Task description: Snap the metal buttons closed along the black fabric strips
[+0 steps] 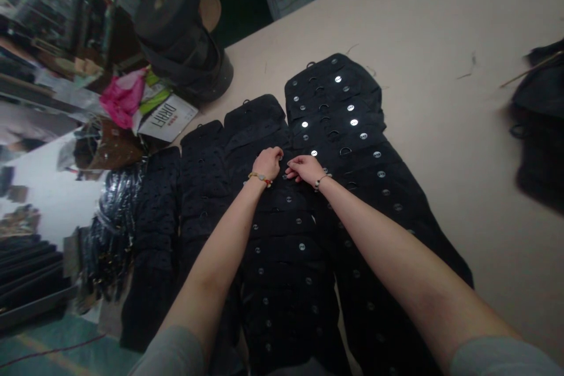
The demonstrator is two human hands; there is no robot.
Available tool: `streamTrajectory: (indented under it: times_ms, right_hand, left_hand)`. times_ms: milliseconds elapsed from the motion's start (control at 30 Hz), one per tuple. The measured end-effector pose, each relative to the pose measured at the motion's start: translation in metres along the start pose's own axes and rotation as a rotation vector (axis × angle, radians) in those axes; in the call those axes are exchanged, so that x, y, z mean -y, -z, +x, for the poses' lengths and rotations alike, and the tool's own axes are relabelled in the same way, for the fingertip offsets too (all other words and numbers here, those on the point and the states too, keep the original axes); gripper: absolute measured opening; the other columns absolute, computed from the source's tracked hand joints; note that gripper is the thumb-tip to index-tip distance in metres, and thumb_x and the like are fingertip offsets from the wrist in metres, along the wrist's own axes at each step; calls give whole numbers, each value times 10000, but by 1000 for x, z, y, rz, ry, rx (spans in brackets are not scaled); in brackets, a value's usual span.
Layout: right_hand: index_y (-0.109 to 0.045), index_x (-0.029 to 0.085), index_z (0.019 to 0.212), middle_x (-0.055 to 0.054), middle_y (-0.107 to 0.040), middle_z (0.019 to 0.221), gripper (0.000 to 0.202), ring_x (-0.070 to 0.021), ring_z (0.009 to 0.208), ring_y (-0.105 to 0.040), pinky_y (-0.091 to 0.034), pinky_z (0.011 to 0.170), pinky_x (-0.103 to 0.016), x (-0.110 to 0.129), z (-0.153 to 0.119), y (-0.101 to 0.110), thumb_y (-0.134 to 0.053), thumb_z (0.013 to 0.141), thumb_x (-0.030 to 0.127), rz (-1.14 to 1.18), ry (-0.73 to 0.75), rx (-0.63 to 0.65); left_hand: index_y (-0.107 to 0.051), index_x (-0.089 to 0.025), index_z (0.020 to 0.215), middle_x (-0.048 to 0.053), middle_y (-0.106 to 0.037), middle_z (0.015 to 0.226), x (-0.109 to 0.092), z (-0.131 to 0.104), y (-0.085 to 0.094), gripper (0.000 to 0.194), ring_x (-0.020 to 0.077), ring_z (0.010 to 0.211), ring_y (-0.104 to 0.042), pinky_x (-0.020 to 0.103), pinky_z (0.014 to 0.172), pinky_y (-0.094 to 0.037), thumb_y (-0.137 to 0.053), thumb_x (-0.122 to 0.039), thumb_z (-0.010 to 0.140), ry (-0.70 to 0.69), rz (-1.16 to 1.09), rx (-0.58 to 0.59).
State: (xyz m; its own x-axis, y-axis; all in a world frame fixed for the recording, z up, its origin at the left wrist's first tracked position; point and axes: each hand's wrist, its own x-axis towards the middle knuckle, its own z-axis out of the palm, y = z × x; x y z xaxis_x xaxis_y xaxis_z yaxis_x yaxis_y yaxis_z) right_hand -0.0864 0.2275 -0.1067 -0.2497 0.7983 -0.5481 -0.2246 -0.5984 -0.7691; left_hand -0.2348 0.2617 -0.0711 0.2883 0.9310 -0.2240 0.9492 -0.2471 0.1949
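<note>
Several black fabric pieces lie overlapped in long rows, dotted with round silver discs with slots like snap washers. My left hand (267,163) is over the upper part of one middle row (277,220), its fingers curled in a pinch near a small disc. Close on its right, my right hand (307,168) has thumb and fingertips drawn together over the same row, near another disc (285,177). What either pinch holds is too small to make out. The row to the right (365,182) carries bright discs (354,122) and black D-shaped rings (345,151).
Two further black rows (202,170) (161,205) lie to the left. Beyond them are rolls of black webbing (170,17), a white box (167,120) with pink cloth (123,97), and plastic-wrapped bundles (114,211). More black material (541,123) rests on the pale table (440,41) at right.
</note>
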Motion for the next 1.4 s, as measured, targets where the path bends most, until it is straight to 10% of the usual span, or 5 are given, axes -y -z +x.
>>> streamTrajectory:
  times_ms: [833,1100,1233,1400]
  right_hand:
    - [-571,119,790,-50,-693,694,116,-90,519,-655,-421,360,-115,5,-5,-3,-561,905,106,-86,-5,-23]
    - [-578,125,783,-42,-688,671,124,-100,513,-651,-428,361,-130,5,-4,-2,-554,900,92,-55,-10,-20]
    - [-577,123,714,-35,-666,625,199,-103,522,-652,-426,360,-124,4,-2,1,-528,892,48,-17,-9,6]
    - [-613,109,781,-69,-699,694,156,-117,561,-668,-463,387,-141,8,-5,6,-524,904,73,90,-65,61]
  left_hand:
    - [-628,-189,876,72,-648,934,4,8,-23,169,196,902,-573,313,852,-435,-462,-198,906,42,-134,-129]
    - [-650,-192,1023,75,-654,983,-6,-18,-20,219,197,928,-567,323,874,-432,-467,-245,916,16,-160,-328]
    - [-678,-209,1044,54,-670,982,-17,-32,-17,239,179,924,-561,306,873,-429,-485,-272,918,-154,-183,-237]
    - [-688,-208,909,44,-674,927,-23,-35,-18,181,179,900,-569,289,843,-432,-515,-258,895,-52,-204,-248]
